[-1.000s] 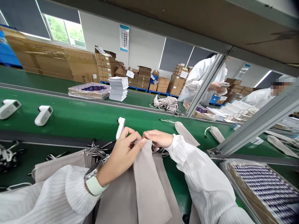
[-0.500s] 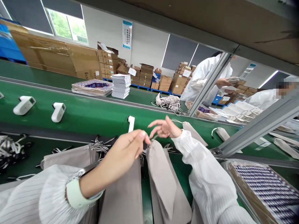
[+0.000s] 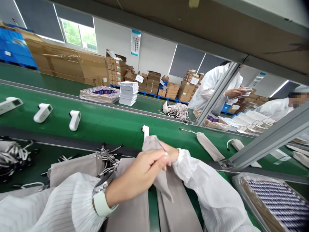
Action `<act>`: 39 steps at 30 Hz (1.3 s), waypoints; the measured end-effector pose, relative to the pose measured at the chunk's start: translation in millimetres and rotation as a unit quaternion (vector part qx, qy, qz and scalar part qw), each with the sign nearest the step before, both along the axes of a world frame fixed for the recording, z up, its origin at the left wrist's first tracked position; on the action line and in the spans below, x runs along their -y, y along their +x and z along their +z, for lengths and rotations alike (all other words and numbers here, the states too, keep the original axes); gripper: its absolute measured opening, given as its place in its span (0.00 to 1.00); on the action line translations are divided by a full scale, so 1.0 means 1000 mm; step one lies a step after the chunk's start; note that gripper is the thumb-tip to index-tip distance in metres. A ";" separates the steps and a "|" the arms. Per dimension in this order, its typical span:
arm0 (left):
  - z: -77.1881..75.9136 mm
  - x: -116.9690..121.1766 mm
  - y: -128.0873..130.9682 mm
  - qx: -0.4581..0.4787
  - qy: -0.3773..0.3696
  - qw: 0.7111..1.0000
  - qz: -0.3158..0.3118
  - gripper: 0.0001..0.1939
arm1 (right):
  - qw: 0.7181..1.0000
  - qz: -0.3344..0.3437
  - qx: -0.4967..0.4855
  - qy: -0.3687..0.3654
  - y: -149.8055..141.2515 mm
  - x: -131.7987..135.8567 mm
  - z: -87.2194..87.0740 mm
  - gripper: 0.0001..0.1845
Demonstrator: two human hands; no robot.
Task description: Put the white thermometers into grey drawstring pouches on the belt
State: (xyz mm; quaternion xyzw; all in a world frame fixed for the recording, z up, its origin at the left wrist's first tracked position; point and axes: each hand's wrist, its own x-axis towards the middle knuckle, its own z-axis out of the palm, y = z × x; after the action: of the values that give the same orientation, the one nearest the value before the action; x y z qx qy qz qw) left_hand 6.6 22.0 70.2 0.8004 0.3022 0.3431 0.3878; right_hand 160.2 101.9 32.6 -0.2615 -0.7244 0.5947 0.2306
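Observation:
My left hand point(image 3: 145, 167) is closed, thumb and fingers pinching the edge of a grey drawstring pouch point(image 3: 160, 183). My right hand point(image 3: 172, 152) is against the upper part of the same pouch; its fingers are hidden by the cloth, and I cannot tell whether they are inside or behind it. The pouch hangs tilted above more grey pouches point(image 3: 178, 199) lying flat below. Just beyond its top, partly covered, is a white handheld device point(image 3: 145, 130) with a dark tip, thermometer-like, on the green conveyor belt point(image 3: 113, 120).
More white devices point(image 3: 75, 120) lie to the left on the belt. Single pouches point(image 3: 209, 146) lie to the right. Cord ends point(image 3: 14, 158) are heaped at left. A battery tray point(image 3: 277, 199) stands at right, beside a slanted metal post point(image 3: 265, 132). Co-workers point(image 3: 210, 85) stand across the line.
My right hand has moved down and in to the pouch, its fingers now out of sight. The pouch has been raised off the stack. The view has shifted, so the belt items appear farther right.

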 end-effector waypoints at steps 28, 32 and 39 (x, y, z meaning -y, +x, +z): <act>-0.061 -0.006 0.026 -0.334 0.232 0.913 0.028 0.31 | 0.923 -0.383 0.040 -0.016 0.012 -0.068 -0.014 0.33; -0.061 -0.006 0.025 -0.345 0.256 0.902 0.037 0.23 | 0.938 -0.296 -0.154 -0.092 0.024 -0.049 0.018 0.38; -0.064 -0.008 0.025 -0.375 0.319 0.869 0.055 0.08 | 0.924 -0.297 -0.237 0.043 0.007 -0.025 0.028 0.33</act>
State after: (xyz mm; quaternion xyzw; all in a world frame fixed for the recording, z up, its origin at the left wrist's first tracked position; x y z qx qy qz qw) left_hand 31.8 29.6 6.7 0.9312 0.3420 0.1158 -0.0505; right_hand 167.4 126.8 60.6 -0.3060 -0.5628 0.5115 0.5727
